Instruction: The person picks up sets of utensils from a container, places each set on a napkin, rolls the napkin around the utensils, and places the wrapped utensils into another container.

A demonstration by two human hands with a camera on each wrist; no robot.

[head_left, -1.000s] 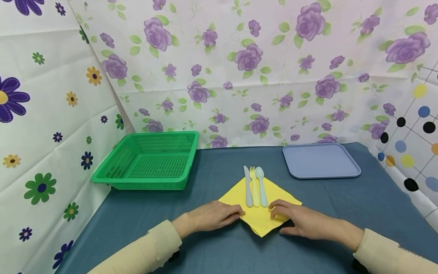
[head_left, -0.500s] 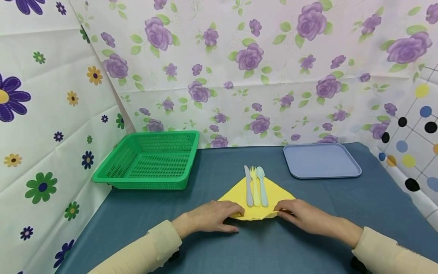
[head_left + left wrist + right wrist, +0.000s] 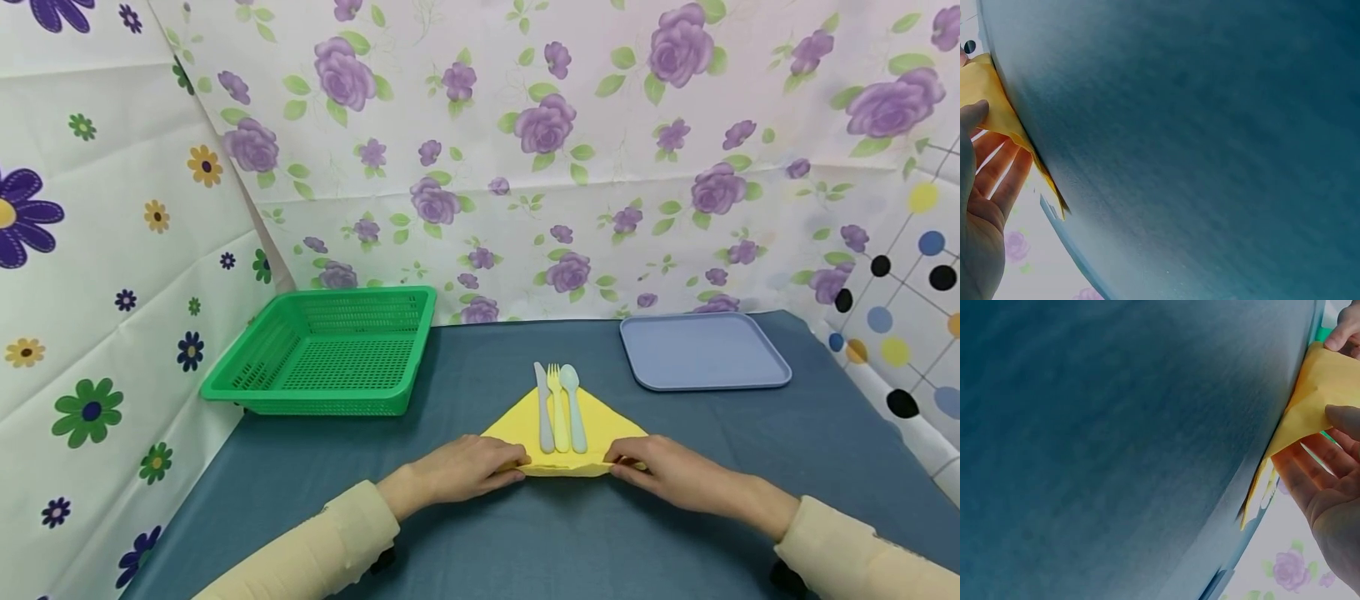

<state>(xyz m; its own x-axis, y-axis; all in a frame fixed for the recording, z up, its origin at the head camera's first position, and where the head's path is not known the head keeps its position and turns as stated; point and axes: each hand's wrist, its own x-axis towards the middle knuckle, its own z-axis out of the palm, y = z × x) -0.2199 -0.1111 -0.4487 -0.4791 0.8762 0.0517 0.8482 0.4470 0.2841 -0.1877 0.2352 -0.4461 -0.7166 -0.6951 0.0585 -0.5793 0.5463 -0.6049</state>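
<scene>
A yellow napkin lies on the table, its near corner folded up into a straight front edge. On it, side by side, rest a grey knife, a pale yellow fork and a light green spoon, their heads past the napkin's far corner. My left hand pinches the folded edge at its left end. At the right end, my right hand pinches the same edge. Both wrist views show a thumb on the near side of the yellow napkin, fingers behind it.
A green plastic basket stands at the back left of the blue-covered table. At the back right lies a flat blue-grey tray. Flowered cloth hangs behind the table.
The napkin's near corner, pointing toward me a second ago, is now folded up. My right hand has closed on the edge, and my left thumb has come up to the fold. The cutlery has stayed put.
</scene>
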